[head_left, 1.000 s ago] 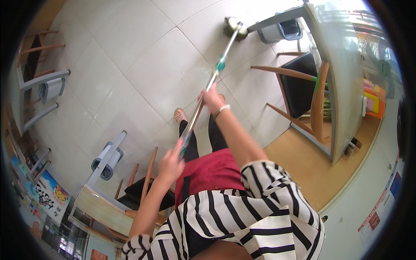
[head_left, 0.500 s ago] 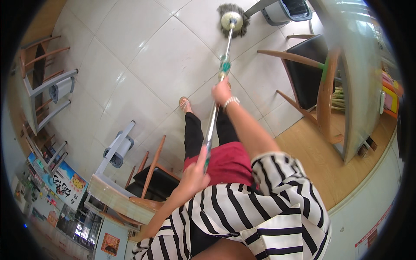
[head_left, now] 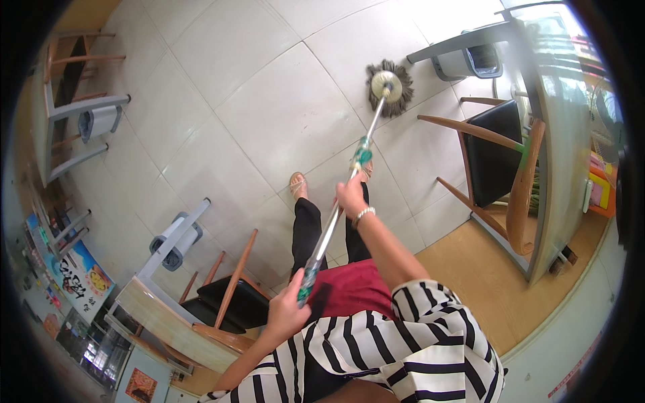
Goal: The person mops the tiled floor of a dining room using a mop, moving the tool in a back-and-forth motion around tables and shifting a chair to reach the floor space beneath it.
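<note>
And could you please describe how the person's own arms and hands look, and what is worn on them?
The right hand and the left hand are both without gloves. A pale bracelet, seemingly beaded, is worn on the right side. The right sleeve is loose, white with black stripes, and ends near the elbow; the left sleeve has matching stripes.

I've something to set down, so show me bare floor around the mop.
Bare: the tiles left of the mop head, toward the far-left chair; also between the left sandal and lower-left bin. Crowded: right of the mop head, where another bin, table leg and black-seated chair cluster.
</note>
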Motion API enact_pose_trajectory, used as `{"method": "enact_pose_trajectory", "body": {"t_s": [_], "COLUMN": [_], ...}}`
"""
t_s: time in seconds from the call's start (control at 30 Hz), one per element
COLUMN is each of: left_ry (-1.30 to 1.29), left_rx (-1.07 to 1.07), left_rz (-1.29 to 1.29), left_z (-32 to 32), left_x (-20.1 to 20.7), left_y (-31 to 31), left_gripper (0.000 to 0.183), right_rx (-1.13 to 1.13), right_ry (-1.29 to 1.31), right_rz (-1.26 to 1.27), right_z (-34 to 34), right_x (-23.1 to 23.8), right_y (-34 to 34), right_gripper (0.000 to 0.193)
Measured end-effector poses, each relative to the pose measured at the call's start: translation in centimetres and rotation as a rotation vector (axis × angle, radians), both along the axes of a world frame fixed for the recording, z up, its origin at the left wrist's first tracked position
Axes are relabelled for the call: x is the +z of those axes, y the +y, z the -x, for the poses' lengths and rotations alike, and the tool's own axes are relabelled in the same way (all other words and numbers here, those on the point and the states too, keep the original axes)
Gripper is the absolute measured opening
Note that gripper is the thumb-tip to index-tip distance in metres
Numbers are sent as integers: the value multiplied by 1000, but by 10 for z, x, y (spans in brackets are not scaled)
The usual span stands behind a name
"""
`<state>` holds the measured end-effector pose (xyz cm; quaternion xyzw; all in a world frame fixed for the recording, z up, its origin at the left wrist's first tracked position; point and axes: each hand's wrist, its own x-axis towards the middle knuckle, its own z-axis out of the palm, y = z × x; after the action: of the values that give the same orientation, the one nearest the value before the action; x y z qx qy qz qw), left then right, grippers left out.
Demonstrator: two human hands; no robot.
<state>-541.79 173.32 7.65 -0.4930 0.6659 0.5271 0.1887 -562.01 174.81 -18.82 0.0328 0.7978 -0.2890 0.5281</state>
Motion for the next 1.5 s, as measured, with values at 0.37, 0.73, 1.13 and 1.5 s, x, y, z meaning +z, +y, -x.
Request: {"method": "enact_pose_trajectory", "body": {"t_s": [0.37,0.73,1.13,1.5], "left_ry": [75,-227,-89,42], "left_rx": [468,935,-41,-434], "left_rz": [-161,-511,-292,3], "left_z": [-6,-290,11,175], "left_x": [-28,-1,19,-8], "left_y": [-32,105,-80,-11], "left_gripper": [75,75,78,73], "right_rx": [695,421,-249,-451], "right_ry": [110,-242,-63,0], "right_rz": [-68,170,157,63], "right_z": [-26,-262,-25,165], "right_x": [-42,29,5,-4], "right_y": [-155,-9,-49,32], "right_gripper": [68,90,75,75]}}
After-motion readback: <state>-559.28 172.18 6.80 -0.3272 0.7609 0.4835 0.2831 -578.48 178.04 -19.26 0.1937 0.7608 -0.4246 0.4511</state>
